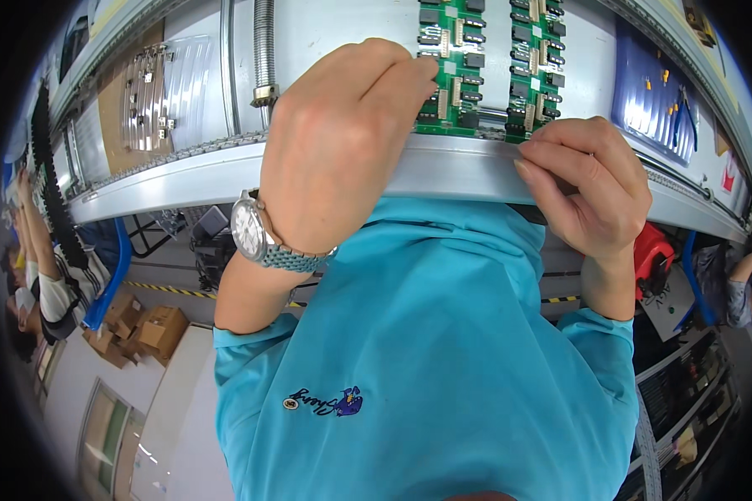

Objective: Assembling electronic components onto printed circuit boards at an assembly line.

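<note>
While the left board (461,71) and right board (535,73) on the bench (342,25) carry mounted parts (474,60), remaining work cannot be judged. The left hand's (334,125) fingers curl over the left board's edge, hold hidden; the right hand's (595,185) fingertips nearly meet beside the right board, hold unclear.

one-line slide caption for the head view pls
Left hand at the left green board, right hand by the near end of the right green board.

Left hand (342,125) at green circuit board (450,67), right hand (591,184) at 2nd board (534,71)
</note>
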The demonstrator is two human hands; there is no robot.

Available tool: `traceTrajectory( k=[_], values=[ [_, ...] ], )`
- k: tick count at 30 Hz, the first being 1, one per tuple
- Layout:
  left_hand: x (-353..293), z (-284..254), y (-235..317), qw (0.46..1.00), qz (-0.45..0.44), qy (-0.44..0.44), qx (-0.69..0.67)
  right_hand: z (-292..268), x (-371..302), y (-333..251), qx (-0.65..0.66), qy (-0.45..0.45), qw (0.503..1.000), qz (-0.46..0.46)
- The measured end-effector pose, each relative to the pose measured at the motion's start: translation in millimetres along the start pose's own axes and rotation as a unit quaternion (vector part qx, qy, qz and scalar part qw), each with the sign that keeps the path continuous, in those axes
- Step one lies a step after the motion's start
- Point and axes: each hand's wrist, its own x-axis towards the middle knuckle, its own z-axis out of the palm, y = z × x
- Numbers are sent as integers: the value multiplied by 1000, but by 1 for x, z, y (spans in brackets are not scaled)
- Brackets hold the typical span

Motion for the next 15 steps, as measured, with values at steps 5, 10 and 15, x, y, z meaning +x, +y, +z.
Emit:
traceTrajectory(
  k=[5, 10, 15],
  values=[
    [3, 2, 3, 1000, 12, 13, 19, 0, 0, 2, 16, 16, 1000, -8],
    [11, -15, 6, 994, -72, 23, -80, -3, 2, 0, 28, 31, 999, -15],
    [37, -18, -27, 946, -252, -63, -196, -3, 0, -5, 30, 33, 998, -39]
  ],
)
